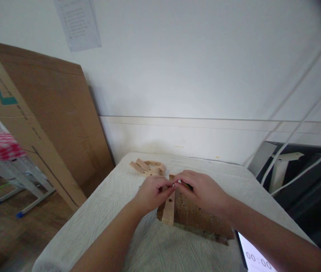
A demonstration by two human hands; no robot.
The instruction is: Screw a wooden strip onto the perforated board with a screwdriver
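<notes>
Both hands meet above a pale wooden strip (169,211) lying across a weathered brown wooden board (202,217). My left hand (153,192) is closed in a pinch at the fingertips, on something too small to make out. The fingers of my right hand (198,187) are closed around a thin yellow-and-black object (189,186), mostly hidden by the hand, with its tip toward the left fingertips. A dark hole shows in the strip just below the hands.
Several pale wooden pieces (148,167) with holes lie behind my left hand on the white cloth (98,226). A lit screen (255,253) showing digits lies under my right forearm. A large cardboard box (47,109) stands left, white cables (301,128) hang right.
</notes>
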